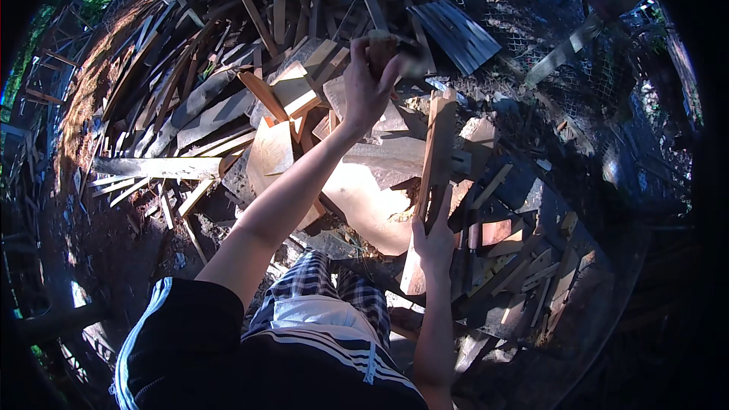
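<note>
My left hand (pixel 370 82) is raised over the far side of the chopping block, its fingers closed around a short brown wooden piece (pixel 382 53). A dark, blurred part shows beside that piece, and I cannot make out what it is. Nearer to me, my right hand (pixel 434 244) grips a long, narrow wooden board (pixel 435 137). The board stretches away from me across the right side of the pale, sunlit chopping block (pixel 372 209). Its near end sticks out to the left below my right hand.
Several split wood pieces (pixel 292 95) lean beyond the block on the left. A large heap of old boards (pixel 216 91) fills the far left. Scrap offcuts (pixel 531 277) lie to the right, a corrugated metal sheet (pixel 456 34) at the back, and a pale plank (pixel 156 168) at left.
</note>
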`<state>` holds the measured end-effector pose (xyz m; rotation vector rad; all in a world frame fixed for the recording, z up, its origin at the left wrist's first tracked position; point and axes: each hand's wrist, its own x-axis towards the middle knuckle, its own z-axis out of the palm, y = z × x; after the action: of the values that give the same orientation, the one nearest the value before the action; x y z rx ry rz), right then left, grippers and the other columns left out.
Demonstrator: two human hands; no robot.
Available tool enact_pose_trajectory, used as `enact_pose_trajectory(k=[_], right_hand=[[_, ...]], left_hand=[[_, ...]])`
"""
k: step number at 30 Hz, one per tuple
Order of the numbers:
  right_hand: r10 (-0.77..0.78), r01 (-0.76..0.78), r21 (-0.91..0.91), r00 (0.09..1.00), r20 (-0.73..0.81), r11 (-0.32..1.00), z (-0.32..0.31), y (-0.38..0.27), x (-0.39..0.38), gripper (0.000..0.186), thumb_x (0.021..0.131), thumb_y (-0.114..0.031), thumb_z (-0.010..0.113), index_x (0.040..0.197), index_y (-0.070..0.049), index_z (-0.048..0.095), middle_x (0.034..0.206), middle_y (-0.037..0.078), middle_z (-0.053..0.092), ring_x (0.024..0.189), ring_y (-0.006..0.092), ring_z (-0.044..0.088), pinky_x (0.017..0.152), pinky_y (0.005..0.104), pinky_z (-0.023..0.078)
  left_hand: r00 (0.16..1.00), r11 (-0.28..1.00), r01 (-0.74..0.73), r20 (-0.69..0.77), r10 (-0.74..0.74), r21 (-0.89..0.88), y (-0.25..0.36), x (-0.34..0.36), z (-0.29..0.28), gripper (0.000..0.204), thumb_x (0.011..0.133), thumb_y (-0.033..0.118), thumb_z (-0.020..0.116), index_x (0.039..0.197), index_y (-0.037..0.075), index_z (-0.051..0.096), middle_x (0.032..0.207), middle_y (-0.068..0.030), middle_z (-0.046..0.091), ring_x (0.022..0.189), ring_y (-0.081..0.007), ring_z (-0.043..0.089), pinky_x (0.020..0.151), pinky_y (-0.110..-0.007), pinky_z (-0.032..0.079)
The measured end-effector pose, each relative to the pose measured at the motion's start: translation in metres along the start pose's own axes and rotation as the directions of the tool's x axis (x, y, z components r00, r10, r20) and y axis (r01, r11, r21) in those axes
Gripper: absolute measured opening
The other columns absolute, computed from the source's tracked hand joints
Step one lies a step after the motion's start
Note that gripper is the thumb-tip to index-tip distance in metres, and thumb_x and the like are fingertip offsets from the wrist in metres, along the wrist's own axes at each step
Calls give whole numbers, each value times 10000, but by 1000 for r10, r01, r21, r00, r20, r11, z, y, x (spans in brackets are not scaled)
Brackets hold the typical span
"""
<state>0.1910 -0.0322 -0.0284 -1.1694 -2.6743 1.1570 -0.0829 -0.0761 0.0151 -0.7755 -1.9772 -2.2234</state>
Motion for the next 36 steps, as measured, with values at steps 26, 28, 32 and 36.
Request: enact_pose_trajectory(k=[26, 28, 32, 36], right_hand=[[-4, 6, 13, 993, -121, 1000, 19, 23, 4, 916, 847, -305, 633, 1535, -211, 37, 843, 229, 679, 749, 408, 667, 701, 457, 513], [-13, 28, 134, 994, -107, 991, 12, 19, -1, 913, 833, -227, 662, 1537, -201, 79, 975, 238, 679, 844, 395, 676, 759, 434, 526], [-79, 77, 379, 997, -10, 922, -49, -56, -18, 809, 868, -101, 619, 1534, -127, 159, 1482, 184, 368, 1296, 284, 465, 1038, 363, 401], [-523, 614, 100, 737, -429, 783, -101, -128, -31, 823, 849, -55, 574, 1513, 13, 92, 1551, 228, 186, 1445, 341, 191, 1172, 419, 165]], left_hand=[[975, 972, -174, -113, 193, 156, -6, -18, 23, 293, 806, 166, 753, 926, 20, 529, 763, -144, 613, 678, -282, 599, 616, -332, 463], [972, 978, -197, -117, 205, 73, -4, -24, 22, 317, 798, 168, 763, 877, 28, 490, 707, -177, 552, 631, -368, 541, 574, -368, 441], [982, 971, -172, -51, 182, 164, -11, -31, 15, 296, 830, 167, 746, 958, 2, 536, 776, -155, 658, 668, -251, 654, 589, -330, 472], [983, 980, -145, -93, 158, 138, -2, -30, 14, 335, 804, 170, 758, 895, 25, 471, 719, -204, 544, 668, -451, 504, 563, -382, 444]])
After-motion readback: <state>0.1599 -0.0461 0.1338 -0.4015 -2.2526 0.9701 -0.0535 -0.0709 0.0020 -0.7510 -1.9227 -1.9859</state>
